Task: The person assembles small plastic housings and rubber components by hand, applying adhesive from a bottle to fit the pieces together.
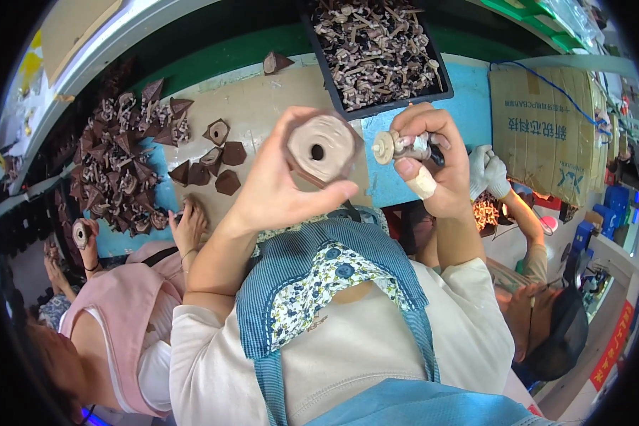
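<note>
My left hand [273, 174] grips a faceted brown piece [337, 145] by its edge, thumb below and fingers behind. Its pale, ridged underside faces me, with a dark round hole in the middle. Close by on the right, my right hand [444, 160] pinches a small figure-like piece [383, 148] with a pale round disc at its end. That disc points toward the holed piece, a small gap apart. A pale bandage wraps my right thumb. The fingers partly hide the rest of the small piece.
A black tray [392, 108] full of small brown-and-pale pieces stands beyond my hands. Left lie a heap of brown cone-shaped pieces [113, 167] and several loose faceted ones [227, 181]. A cardboard box [539, 135] stands right. Co-workers sit on both sides, one wearing pale gloves [487, 172].
</note>
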`<state>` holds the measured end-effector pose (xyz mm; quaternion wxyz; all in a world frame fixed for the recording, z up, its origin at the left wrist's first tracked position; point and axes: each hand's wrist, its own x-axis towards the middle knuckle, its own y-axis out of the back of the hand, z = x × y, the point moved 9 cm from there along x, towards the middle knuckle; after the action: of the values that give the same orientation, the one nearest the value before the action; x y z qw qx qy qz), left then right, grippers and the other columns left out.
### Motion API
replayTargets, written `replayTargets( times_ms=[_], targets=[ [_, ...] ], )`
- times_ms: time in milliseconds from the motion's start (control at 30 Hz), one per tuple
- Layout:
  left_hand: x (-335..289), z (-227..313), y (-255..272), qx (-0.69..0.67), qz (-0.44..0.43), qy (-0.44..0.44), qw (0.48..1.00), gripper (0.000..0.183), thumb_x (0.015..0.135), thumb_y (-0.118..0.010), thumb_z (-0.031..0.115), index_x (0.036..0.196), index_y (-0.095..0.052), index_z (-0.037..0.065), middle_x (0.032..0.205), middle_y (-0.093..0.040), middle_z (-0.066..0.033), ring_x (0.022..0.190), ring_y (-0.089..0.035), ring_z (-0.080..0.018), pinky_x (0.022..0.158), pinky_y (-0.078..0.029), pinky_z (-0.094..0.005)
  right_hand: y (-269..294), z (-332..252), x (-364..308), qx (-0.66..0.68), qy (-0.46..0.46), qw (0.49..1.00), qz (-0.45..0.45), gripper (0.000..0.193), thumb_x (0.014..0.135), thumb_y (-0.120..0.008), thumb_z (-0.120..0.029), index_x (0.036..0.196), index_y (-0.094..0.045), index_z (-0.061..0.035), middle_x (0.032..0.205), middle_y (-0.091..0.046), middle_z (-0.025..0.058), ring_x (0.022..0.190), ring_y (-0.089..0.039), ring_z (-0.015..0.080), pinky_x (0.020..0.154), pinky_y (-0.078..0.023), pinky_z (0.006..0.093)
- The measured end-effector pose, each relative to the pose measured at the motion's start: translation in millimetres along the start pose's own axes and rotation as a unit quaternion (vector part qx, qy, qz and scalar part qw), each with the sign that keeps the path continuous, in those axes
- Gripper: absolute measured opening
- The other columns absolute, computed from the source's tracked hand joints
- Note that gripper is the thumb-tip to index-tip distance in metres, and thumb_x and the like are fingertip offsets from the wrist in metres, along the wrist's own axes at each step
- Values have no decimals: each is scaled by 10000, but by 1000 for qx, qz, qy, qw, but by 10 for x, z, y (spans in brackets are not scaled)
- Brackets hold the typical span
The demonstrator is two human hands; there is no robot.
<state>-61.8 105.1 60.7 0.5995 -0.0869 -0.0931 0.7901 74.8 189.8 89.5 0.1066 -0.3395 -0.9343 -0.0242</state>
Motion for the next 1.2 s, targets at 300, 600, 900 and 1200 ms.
replayTargets(
  times_ms=[300, 600, 900, 1200],
  targets=[
    [3, 175, -276, 233, -72, -67, 967, 615, 602, -776, 177, 1096, -456, 3, 900, -629, -172, 830, -648, -323, 723, -516, -368, -518, -500, 244, -321, 164, 913, -191, 317, 632, -685, -10, 880, -491, -37, 866, -524, 110, 748, -529, 251, 620, -407, 337],
    [17, 146, -344, 252, -102, -33, 962, 602, 585, -756, 166, 1073, -460, -24, 863, -637, -186, 817, -642, -340, 712, -516, -373, -723, -510, 192, -381, 178, 856, -301, 362, 589, -693, -82, 873, -473, -47, 815, -491, 108, 704, -484, 286, 605, -383, 397],
    [13, -38, -446, 150, -155, -16, 976, 593, 576, -733, 144, 1069, -452, -26, 831, -626, -146, 770, -642, -255, 710, -506, -324, -633, -503, 139, -300, 215, 901, -228, 293, 566, -644, -38, 782, -448, -15, 768, -449, 119, 710, -491, 299, 633, -417, 385],
    [26, -396, -382, -150, -215, 92, 961, 656, 664, -792, 108, 1189, -417, -9, 1100, -521, -66, 1011, -514, -135, 894, -430, -280, -443, -232, 363, -205, 88, 943, -247, 369, 672, -613, 47, 1018, -498, -11, 912, -514, 122, 826, -525, 323, 759, -435, 355]
  ],
)
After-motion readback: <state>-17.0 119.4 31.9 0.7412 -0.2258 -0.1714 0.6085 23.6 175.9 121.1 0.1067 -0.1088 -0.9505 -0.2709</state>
